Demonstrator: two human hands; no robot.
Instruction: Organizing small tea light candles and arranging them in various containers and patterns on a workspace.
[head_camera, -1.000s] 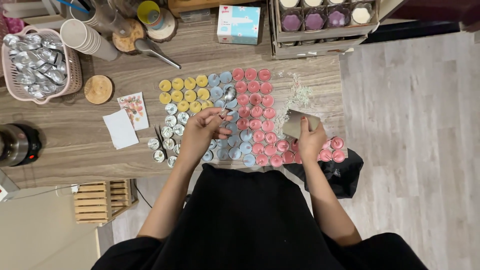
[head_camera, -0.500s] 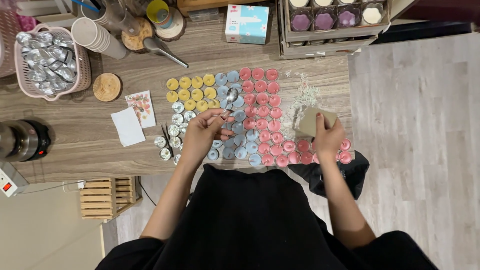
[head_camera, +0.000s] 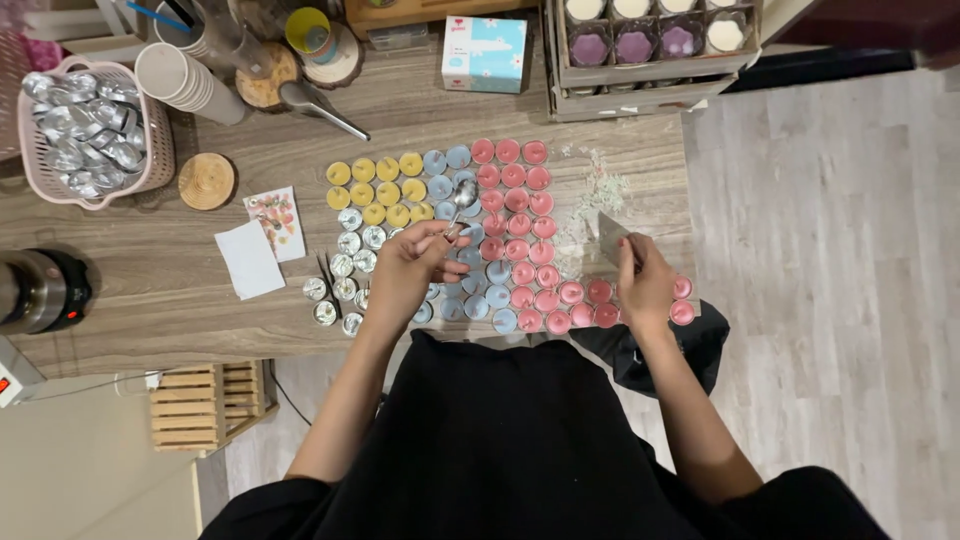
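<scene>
Head view looks down on a wooden table (head_camera: 150, 260) covered with rows of small tealight candles. Left hand (head_camera: 405, 270) pinches the handle of a metal spoon (head_camera: 458, 205), whose bowl reaches past the fingertips and hovers over the blue candles (head_camera: 470, 290), beside the yellow candles (head_camera: 375, 185). Right hand (head_camera: 645, 280) closes around a flat metal scraper (head_camera: 610, 232), blade angled up above the knuckles, over the pink candles (head_camera: 520, 215) at the near edge.

Yellow tealights (head_camera: 375, 190): about nine
Spoons (head_camera: 462, 196): one
Wooden coasters (head_camera: 206, 181): one
Pink baskets (head_camera: 160, 165): one
Paper cards (head_camera: 250, 260): two
</scene>
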